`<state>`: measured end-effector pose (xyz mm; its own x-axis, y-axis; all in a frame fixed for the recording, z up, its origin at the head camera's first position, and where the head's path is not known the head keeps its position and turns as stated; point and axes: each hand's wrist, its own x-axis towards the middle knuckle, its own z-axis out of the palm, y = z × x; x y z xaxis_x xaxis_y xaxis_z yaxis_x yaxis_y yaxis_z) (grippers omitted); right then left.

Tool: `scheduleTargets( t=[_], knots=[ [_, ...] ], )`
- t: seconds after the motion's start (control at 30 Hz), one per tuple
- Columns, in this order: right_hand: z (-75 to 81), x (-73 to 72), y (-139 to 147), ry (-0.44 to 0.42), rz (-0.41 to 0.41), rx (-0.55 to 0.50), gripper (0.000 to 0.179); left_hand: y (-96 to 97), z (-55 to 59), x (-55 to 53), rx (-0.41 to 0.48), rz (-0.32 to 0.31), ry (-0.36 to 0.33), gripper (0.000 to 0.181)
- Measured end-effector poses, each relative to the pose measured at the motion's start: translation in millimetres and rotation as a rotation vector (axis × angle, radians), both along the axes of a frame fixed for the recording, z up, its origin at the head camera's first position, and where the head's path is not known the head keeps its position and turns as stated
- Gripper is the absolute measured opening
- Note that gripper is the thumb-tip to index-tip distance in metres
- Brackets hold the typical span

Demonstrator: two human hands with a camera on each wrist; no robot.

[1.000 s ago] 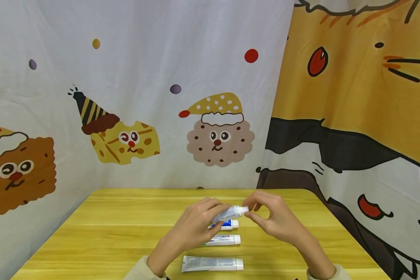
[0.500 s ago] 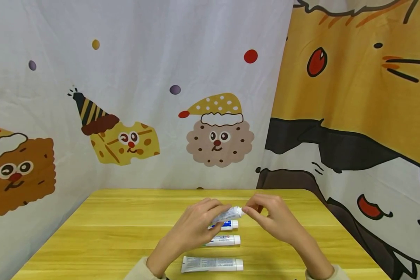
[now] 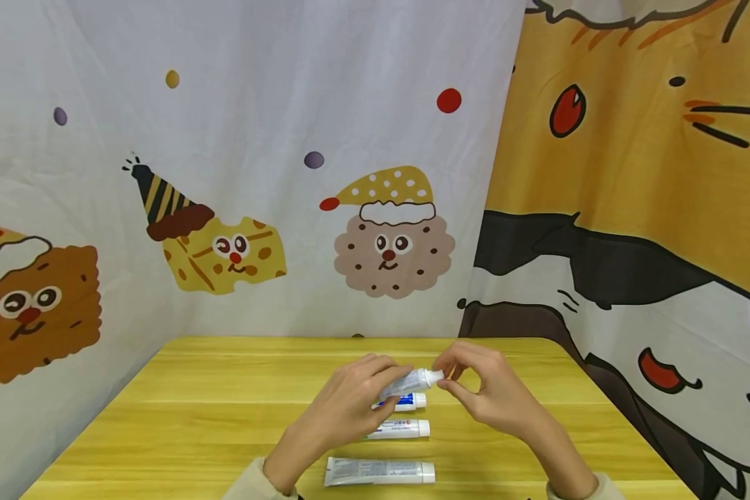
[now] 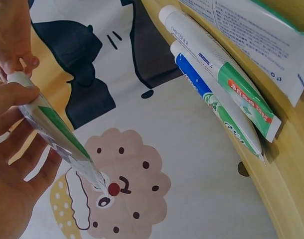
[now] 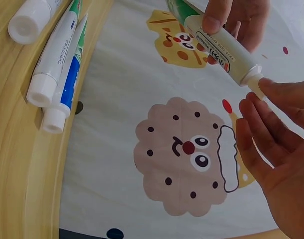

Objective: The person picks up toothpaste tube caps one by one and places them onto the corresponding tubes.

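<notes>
In the head view my left hand point(image 3: 350, 394) grips a white toothpaste tube point(image 3: 407, 382) above the table, its cap end tilted slightly up to the right. The thumb and fingertips of my right hand point(image 3: 494, 385) pinch the small white cap point(image 5: 255, 85) at its neck, as the right wrist view shows. A green band runs along the held tube point(image 4: 60, 129) in the left wrist view, tapering to its flat crimped end. My left thumb lies across the tube near the cap, and its other fingers are behind the tube.
Below the hands, three more capped toothpaste tubes lie in a row on the wooden table point(image 3: 194, 423): a white one point(image 3: 378, 471) nearest, a white-and-green one point(image 3: 400, 429), and a blue-and-white one point(image 3: 410, 402) partly hidden by the left hand. A cartoon-printed curtain point(image 3: 300, 292) hangs behind.
The right fingers closed over the cap half a second ago, then shifted slightly, so more of the cap shows now. The left hand and the tube stay nearly still.
</notes>
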<state>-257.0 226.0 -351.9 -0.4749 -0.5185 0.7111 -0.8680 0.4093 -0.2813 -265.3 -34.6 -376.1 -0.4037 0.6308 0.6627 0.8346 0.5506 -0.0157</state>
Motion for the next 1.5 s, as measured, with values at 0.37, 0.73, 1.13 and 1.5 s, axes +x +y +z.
scheduleTargets(
  t=[0.37,0.73,1.13,1.5],
  knots=[
    [-1.4,-0.2,-2,0.031,-0.026,-0.019,0.02,-0.1,-0.9,-0.9,-0.006,-0.002,-0.008,0.042],
    [-7.4,-0.5,-11,0.105,-0.087,0.006,0.03,-1.0,-2.7,-0.5,-0.002,0.006,-0.03,0.043],
    [-14.9,0.4,-21,0.062,-0.07,0.007,0.032,1.4,-3.1,-4.0,0.049,-0.01,-0.07,0.043],
    [-21.4,-13.1,-20,0.033,-0.155,-0.022,0.031,-9.5,-9.3,-23.9,0.129,0.028,-0.147,0.035]
  ],
)
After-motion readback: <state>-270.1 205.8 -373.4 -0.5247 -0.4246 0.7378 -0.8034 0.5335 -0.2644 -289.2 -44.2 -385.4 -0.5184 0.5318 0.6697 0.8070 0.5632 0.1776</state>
